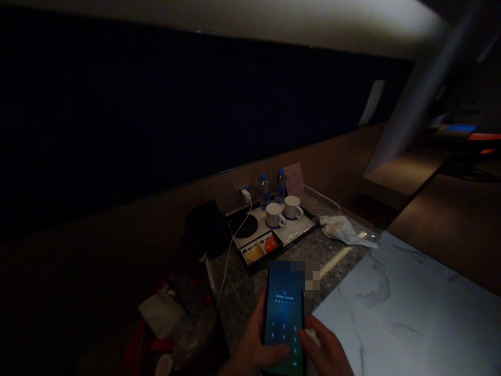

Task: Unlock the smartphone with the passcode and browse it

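Observation:
A lit smartphone (283, 318) is held upright at the bottom centre, its screen showing a blue-green keypad with a row of small marks above it. My left hand (254, 347) wraps the phone's left side, the thumb lying across the lower screen. At the phone's right edge, my right hand (326, 344) closes in, one digit reaching onto the keypad. Between the right hand's fingers shows a small pale thing (312, 337) that I cannot make out. The phone's back and the fingers behind it are hidden.
Beyond the phone, a tray (299, 237) bears two white cups (275, 215), two water bottles (264, 190) and a sachet box (261, 249). A white cable (227, 261) hangs from a charger (246, 196). Crumpled white plastic (338, 230) lies right; a marble-patterned tabletop (407, 308) extends nearer.

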A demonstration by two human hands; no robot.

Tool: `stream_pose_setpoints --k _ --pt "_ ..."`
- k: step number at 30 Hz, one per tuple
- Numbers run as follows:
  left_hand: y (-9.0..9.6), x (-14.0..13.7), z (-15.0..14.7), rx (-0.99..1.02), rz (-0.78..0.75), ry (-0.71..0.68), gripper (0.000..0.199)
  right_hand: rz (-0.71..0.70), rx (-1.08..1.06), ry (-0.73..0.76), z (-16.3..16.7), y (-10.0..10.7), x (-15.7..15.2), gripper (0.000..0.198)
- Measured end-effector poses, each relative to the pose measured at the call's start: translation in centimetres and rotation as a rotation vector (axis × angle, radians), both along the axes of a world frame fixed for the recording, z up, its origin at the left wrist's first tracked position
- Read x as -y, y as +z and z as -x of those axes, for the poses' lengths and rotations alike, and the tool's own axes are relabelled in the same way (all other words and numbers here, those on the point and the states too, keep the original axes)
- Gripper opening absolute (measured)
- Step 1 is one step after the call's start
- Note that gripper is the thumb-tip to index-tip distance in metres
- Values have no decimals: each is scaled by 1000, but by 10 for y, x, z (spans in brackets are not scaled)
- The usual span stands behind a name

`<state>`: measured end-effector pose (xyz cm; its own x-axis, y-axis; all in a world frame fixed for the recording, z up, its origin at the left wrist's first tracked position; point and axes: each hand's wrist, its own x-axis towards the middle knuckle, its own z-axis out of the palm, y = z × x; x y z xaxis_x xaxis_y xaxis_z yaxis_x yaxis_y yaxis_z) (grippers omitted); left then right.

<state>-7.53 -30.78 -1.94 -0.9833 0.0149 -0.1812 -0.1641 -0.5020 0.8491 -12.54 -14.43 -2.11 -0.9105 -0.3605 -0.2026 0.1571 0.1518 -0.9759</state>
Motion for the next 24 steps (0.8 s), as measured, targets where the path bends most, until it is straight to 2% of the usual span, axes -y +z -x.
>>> stream_pose_setpoints --k 5,12,15,19,24 --pt "2 -1 -1 -9 0 -11 116 -43 -21 -18 2 -11 4 54" --pt "3 3 -2 28 29 27 123 59 -69 33 -1 -24 5 50" --pt "4 4 -2 37 41 36 124 71 -81 36 -3 -21 6 48" --pt "5 7 -3 0 44 47 119 156 -45 86 -7 -12 10 49" --pt "6 10 -5 27 45 79 119 124 -53 134 -9 -5 11 50"
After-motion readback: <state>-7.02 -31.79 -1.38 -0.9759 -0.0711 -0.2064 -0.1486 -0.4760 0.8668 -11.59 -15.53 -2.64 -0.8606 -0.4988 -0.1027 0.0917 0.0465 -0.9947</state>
